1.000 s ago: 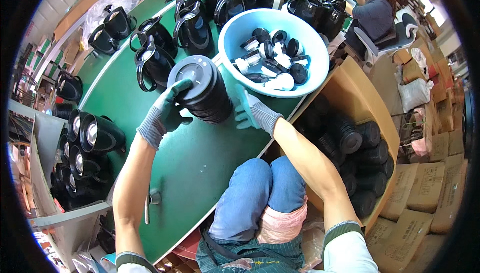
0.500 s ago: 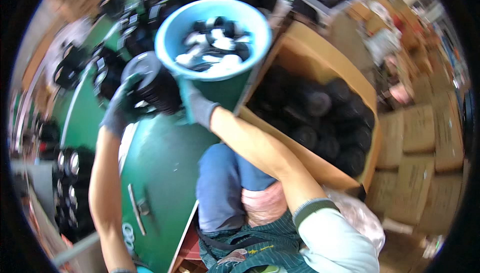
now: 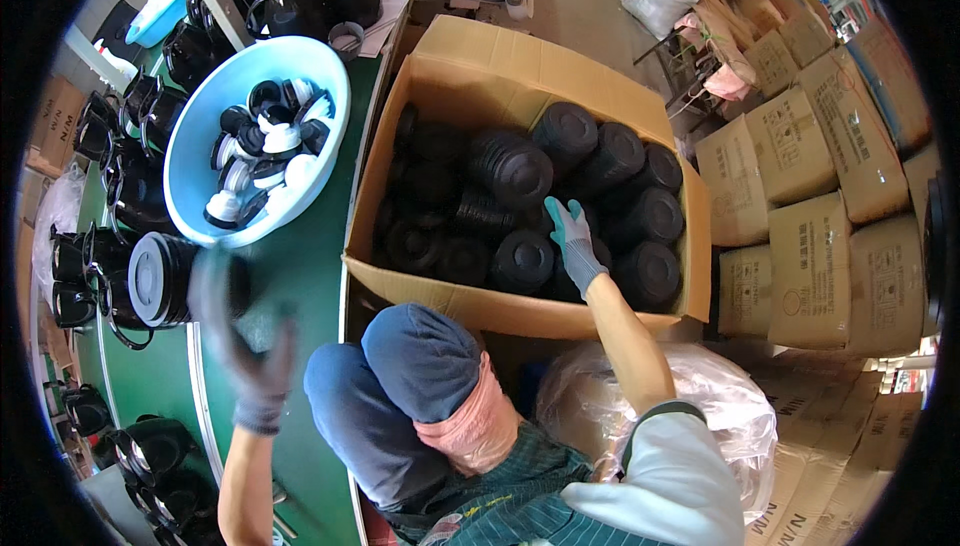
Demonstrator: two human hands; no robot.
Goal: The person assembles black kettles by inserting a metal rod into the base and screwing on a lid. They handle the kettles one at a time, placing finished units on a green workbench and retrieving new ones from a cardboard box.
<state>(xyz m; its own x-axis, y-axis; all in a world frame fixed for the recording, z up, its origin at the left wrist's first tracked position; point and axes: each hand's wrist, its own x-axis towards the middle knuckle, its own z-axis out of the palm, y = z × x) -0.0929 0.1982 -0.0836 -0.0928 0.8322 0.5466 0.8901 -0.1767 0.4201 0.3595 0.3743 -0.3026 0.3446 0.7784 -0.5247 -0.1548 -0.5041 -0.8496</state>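
My left hand (image 3: 252, 354), in a grey glove and blurred by motion, is over the green table (image 3: 285, 291) with fingers and thumb apart. Just left of its fingertips is a stack of round black plastic pieces (image 3: 160, 279) with a dark grey top face. My right hand (image 3: 574, 239), in a grey glove with green fingertips, reaches inside a cardboard box (image 3: 440, 286). Its fingers are spread beside several black ridged stacks of round pieces (image 3: 515, 174). Whether the fingertips touch a stack is hard to tell.
A light blue basin (image 3: 325, 161) of black-and-white round parts (image 3: 270, 131) stands on the table. Glossy black pots (image 3: 140, 191) line its far side. Clear plastic wrapping (image 3: 715, 396) lies right of my knees, and cartons (image 3: 800, 276) are piled at the right.
The view has swung right. The black stack, earlier in my left hand, now sits on the table with that hand off it. My right hand has left the basin and reached into the box.
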